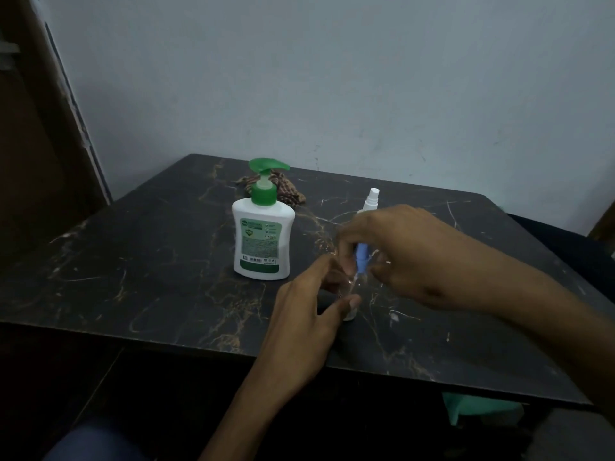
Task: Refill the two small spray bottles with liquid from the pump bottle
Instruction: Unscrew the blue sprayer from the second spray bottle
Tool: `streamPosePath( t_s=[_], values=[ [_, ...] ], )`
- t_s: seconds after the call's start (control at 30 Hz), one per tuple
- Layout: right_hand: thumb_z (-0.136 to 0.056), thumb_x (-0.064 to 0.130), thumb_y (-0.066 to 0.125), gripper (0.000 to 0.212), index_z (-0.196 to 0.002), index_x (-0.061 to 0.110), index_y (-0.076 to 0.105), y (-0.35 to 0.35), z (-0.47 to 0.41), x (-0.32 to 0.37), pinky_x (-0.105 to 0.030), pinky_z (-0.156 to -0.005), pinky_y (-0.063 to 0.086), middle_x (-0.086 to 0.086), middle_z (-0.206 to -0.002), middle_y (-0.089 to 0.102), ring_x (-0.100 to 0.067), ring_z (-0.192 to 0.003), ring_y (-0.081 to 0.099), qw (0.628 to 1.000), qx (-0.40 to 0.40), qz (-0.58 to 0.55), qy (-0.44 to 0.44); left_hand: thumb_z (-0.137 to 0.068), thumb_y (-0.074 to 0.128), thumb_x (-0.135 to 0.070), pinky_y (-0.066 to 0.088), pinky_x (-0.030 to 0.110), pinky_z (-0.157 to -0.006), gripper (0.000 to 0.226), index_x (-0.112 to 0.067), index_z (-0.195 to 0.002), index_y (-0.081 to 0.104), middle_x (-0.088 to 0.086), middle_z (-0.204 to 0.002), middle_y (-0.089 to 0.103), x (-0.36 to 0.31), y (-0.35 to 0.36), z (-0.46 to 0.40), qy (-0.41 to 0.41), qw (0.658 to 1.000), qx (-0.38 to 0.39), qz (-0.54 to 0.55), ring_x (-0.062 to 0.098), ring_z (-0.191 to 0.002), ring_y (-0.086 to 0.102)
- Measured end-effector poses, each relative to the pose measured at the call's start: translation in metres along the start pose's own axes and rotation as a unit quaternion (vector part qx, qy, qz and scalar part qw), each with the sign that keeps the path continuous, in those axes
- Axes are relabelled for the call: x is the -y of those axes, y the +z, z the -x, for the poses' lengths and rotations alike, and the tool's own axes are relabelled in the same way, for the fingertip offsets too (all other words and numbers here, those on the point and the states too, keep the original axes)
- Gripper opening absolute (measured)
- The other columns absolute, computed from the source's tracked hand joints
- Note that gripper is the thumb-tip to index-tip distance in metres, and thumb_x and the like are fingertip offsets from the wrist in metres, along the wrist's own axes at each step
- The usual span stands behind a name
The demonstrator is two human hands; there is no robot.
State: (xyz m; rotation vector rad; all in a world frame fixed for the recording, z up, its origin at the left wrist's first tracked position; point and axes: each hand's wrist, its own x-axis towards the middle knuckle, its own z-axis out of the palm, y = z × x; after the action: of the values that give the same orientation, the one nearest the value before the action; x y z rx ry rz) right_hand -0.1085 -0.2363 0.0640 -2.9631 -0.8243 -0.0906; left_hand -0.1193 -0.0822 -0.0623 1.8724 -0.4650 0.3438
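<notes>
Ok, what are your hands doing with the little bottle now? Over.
Left hand holds clear bottle upright on table. Right hand pinches its blue sprayer. Pump bottle untouched; white sprayer bottle waits behind. Nothing in the way.

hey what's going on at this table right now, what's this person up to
A person sits at a dark marble-patterned table working on a small clear spray bottle. The left hand holds the bottle body on the table, while the right hand pinches its blue spray top; whether it is going on or coming off cannot be told. A white pump bottle with a green pump stands untouched to the left. A second spray bottle with a white top stands behind the right hand.
</notes>
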Motion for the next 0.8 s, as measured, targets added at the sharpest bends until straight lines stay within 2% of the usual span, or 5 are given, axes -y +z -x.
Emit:
streamPosePath(
  t_s=[0.13, 0.27, 0.43, 0.6, 0.8],
  values=[
    [-0.080, -0.003, 0.069, 0.038, -0.087, 0.034, 0.070, -0.003, -0.002, -0.009, -0.010, -0.070, 0.047, 0.019, -0.090, 0.070, 0.010, -0.090, 0.060, 0.998, 0.002, -0.046, -0.033, -0.091, 0.077, -0.013, 0.055, 0.035, -0.089, 0.023, -0.023, -0.111, 0.070, -0.012, -0.104, 0.077, 0.001, 0.000, -0.001, -0.001, 1.000, -0.004, 0.009, 0.007, -0.103, 0.071],
    [-0.088, 0.025, 0.072, 0.022, -0.105, 0.039, 0.068, -0.009, 0.001, -0.015, -0.012, -0.074, 0.046, 0.023, -0.102, 0.068, 0.009, -0.095, 0.061, 0.996, -0.024, -0.069, -0.046, -0.090, 0.078, -0.013, 0.054, 0.027, -0.085, 0.026, -0.027, -0.111, 0.070, -0.013, -0.101, 0.076, 0.001, 0.000, 0.000, -0.014, 1.000, -0.004, 0.009, 0.006, -0.099, 0.071],
    [-0.087, 0.065, 0.060, 0.032, -0.087, 0.033, 0.065, 0.004, -0.003, -0.007, -0.019, -0.056, 0.043, 0.020, -0.072, 0.061, 0.001, -0.067, 0.060, 0.998, -0.053, 0.036, -0.012, -0.091, 0.077, -0.016, 0.050, 0.013, -0.078, 0.025, -0.030, -0.110, 0.068, -0.012, -0.099, 0.074, 0.000, -0.001, 0.000, -0.015, 1.000, -0.001, -0.004, 0.004, -0.099, 0.069],
    [-0.089, 0.025, 0.067, 0.007, -0.084, 0.030, 0.065, 0.008, -0.003, -0.006, -0.016, -0.057, 0.040, 0.020, -0.074, 0.067, 0.001, -0.069, 0.062, 0.999, -0.037, 0.025, -0.010, -0.089, 0.079, -0.014, 0.050, 0.014, -0.082, 0.029, -0.028, -0.113, 0.069, -0.014, -0.101, 0.075, 0.000, -0.001, -0.001, -0.007, 1.000, -0.005, -0.006, 0.001, -0.101, 0.069],
    [-0.082, 0.000, 0.067, 0.038, -0.086, 0.038, 0.068, -0.017, 0.003, -0.006, -0.005, -0.074, 0.045, 0.020, -0.084, 0.071, 0.007, -0.085, 0.063, 1.000, -0.008, -0.013, -0.021, -0.090, 0.079, -0.018, 0.052, 0.026, -0.087, 0.023, -0.026, -0.108, 0.067, -0.012, -0.100, 0.074, 0.002, -0.001, -0.001, -0.009, 1.000, -0.001, -0.008, 0.004, -0.101, 0.069]
  ],
)
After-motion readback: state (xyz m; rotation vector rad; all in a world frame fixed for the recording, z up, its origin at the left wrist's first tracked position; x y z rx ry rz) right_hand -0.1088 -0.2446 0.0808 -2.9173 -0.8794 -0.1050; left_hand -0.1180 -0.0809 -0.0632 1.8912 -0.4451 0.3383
